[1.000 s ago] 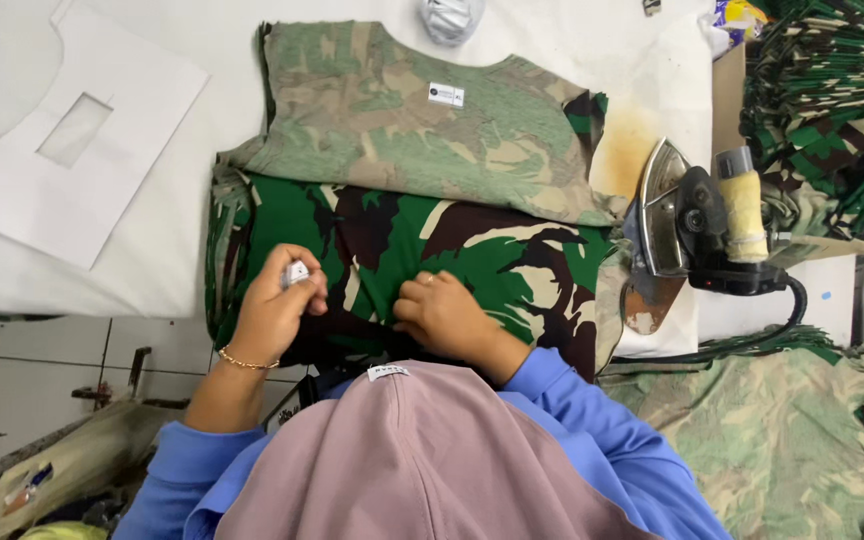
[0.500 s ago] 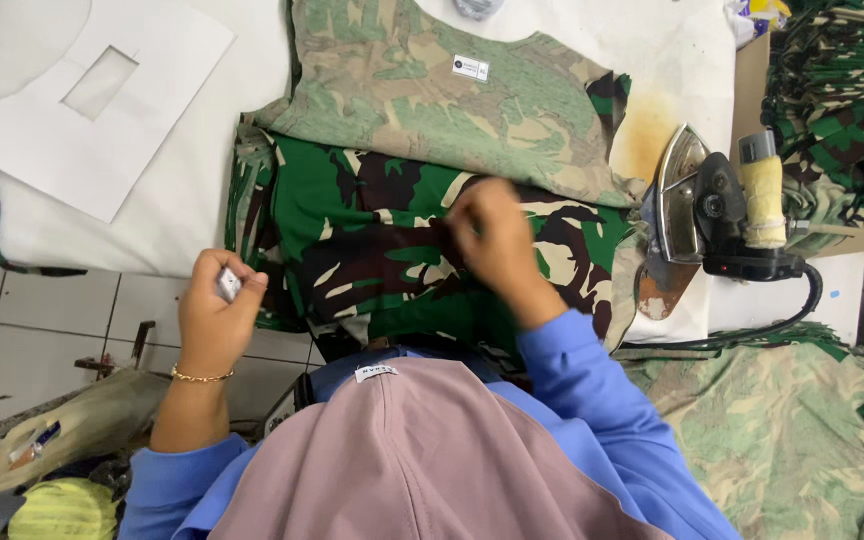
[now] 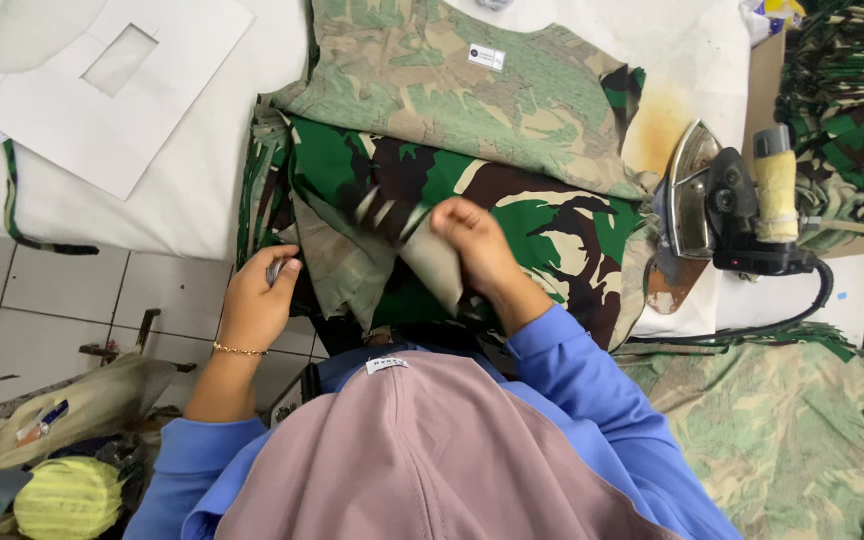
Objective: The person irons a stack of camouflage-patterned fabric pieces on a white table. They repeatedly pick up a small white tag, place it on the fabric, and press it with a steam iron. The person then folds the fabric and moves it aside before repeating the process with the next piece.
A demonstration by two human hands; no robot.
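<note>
My right hand (image 3: pixel 472 240) pinches the camo flap (image 3: pixel 422 255) on the table's near edge; my left hand (image 3: pixel 260 295) grips a small tool (image 3: pixel 274 270) (unidentifiable). Best fold it flat, edges aligned.

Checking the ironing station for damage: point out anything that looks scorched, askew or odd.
One thing stands out: a yellow-brown stain on the white table cover, just left of the iron standing on its heel. It looks like a scorch mark. Nothing else seems spilled or damaged.
</note>
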